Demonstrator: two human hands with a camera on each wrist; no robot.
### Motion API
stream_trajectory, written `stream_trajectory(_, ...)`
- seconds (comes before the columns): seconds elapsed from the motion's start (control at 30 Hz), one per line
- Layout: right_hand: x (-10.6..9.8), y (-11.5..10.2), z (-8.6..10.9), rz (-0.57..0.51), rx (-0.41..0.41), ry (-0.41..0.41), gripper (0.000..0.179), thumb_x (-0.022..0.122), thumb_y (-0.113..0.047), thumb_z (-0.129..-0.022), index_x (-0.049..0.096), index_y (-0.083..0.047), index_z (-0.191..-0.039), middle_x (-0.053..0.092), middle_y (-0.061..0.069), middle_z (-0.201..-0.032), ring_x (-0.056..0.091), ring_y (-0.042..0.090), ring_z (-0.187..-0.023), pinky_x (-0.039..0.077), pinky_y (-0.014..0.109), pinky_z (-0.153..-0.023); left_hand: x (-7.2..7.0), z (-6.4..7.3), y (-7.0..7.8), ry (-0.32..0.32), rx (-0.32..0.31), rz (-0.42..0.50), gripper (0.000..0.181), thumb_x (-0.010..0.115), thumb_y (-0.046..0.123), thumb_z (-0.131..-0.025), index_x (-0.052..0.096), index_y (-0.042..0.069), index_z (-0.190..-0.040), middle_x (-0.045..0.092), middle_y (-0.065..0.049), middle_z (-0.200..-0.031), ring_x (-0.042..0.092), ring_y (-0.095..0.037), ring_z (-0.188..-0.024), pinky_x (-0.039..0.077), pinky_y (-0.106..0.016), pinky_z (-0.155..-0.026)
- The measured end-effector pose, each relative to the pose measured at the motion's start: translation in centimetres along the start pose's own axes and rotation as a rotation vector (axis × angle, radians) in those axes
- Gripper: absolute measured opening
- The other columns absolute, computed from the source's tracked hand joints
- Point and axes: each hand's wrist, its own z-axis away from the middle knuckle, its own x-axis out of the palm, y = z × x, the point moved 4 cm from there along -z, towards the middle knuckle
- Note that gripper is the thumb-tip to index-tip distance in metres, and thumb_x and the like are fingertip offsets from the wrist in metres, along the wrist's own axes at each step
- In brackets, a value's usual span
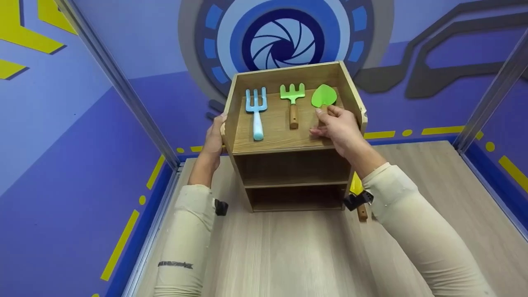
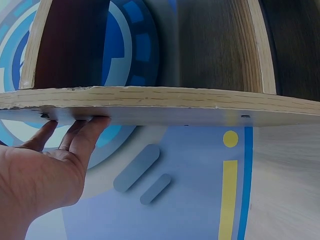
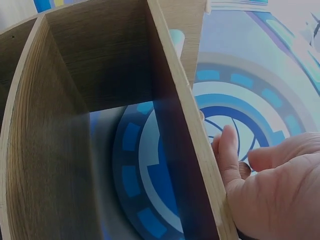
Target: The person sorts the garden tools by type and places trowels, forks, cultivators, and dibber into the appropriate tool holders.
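A lime-green, leaf-shaped toy trowel [image 1: 324, 95] was in the upper right-centre of the frame, over the right end of the top tier of a light-brown wooden shelf unit [image 1: 284, 147]. The right hand [image 1: 344, 130] pinched it near the neck between thumb and fingers, blade pointing away, probably because that left the broad blade uncovered; whether the blade touched the board could not be told. The left hand [image 1: 213, 138], fingers fairly straight and gripping nothing, pressed its fingertips against the unit's outer side panel, as the left wrist view showed, presumably to steady it.

Beside the trowel, a green three-pronged rake with a brown wooden handle [image 1: 293, 105] lay mid-tier, and a pale-blue three-pronged fork [image 1: 257, 113] lay at the left. All three heads faced the back, perhaps for a tidy, evenly spaced row. A yellow tool with a wooden handle [image 1: 362, 212] showed partly at lower right of centre, beside the unit on the wood-grain floor [image 1: 288, 255].

No brand, label or lettering could be read; the blue wall [image 1: 49, 214] bore only printed shapes.
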Motion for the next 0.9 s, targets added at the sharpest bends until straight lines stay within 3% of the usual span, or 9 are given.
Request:
stream_trajectory(0.1,0.05,0.03,0.25,-0.009,0.021,-0.022,0.078,0.052,-0.019,-0.111,0.005,0.000,-0.170,0.013,0.021,-0.179,0.072,0.009,-0.080,0.061,0.017,-0.081,-0.05,0.04,-0.01,0.000,-0.012,-0.002,0.074,0.039,0.059,-0.101,0.040,0.025,-0.166,0.039,-0.006,-0.172,0.041,-0.027,-0.150,0.030,-0.051,-0.127)
stream_trajectory(0.27,0.10,0.08,0.48,-0.016,0.018,-0.032,0.071,0.050,-0.014,-0.111,0.012,0.003,-0.169,0.030,0.024,-0.172,0.069,0.009,-0.075,0.060,0.017,-0.079,-0.02,0.10,-0.07,0.002,-0.027,0.016,0.074,0.040,0.061,-0.100,0.041,0.027,-0.166,0.043,-0.007,-0.169,0.046,-0.029,-0.144,0.036,-0.052,-0.121)
stream_trajectory(0.5,0.05,0.10,0.35,-0.003,0.017,-0.024,0.072,0.047,-0.012,-0.112,0.007,0.004,-0.169,0.029,0.024,-0.172,0.067,0.011,-0.080,0.061,0.017,-0.080,0.04,0.04,-0.07,-0.004,0.003,-0.010,0.073,0.038,0.057,-0.102,0.037,0.023,-0.168,0.032,-0.005,-0.176,0.033,-0.026,-0.159,0.024,-0.052,-0.131)
stream_trajectory(0.7,0.10,0.02,0.21,0.034,0.011,-0.017,0.064,0.045,-0.013,-0.113,0.018,0.004,-0.168,0.041,0.020,-0.157,0.059,0.014,-0.088,0.062,0.019,-0.081,0.07,0.10,-0.05,0.001,0.004,0.010,0.073,0.039,0.055,-0.101,0.039,0.023,-0.167,0.036,-0.006,-0.175,0.038,-0.028,-0.154,0.029,-0.053,-0.129)
stream_trajectory(0.77,0.12,0.00,0.31,0.045,0.008,-0.012,0.063,0.046,-0.014,-0.113,0.021,0.003,-0.168,0.043,0.021,-0.153,0.062,0.015,-0.090,0.062,0.020,-0.081,0.09,0.14,0.00,0.000,0.005,0.017,0.073,0.040,0.055,-0.101,0.040,0.022,-0.166,0.037,-0.007,-0.174,0.039,-0.028,-0.153,0.030,-0.052,-0.128)
stream_trajectory(0.9,0.04,0.11,0.74,0.104,0.010,0.001,0.071,0.050,-0.015,-0.112,0.011,0.001,-0.170,0.036,0.027,-0.164,0.073,0.010,-0.081,0.063,0.022,-0.080,0.00,0.05,0.07,0.000,0.015,0.016,0.072,0.039,0.054,-0.103,0.040,0.020,-0.166,0.037,-0.007,-0.174,0.038,-0.027,-0.154,0.029,-0.051,-0.129)
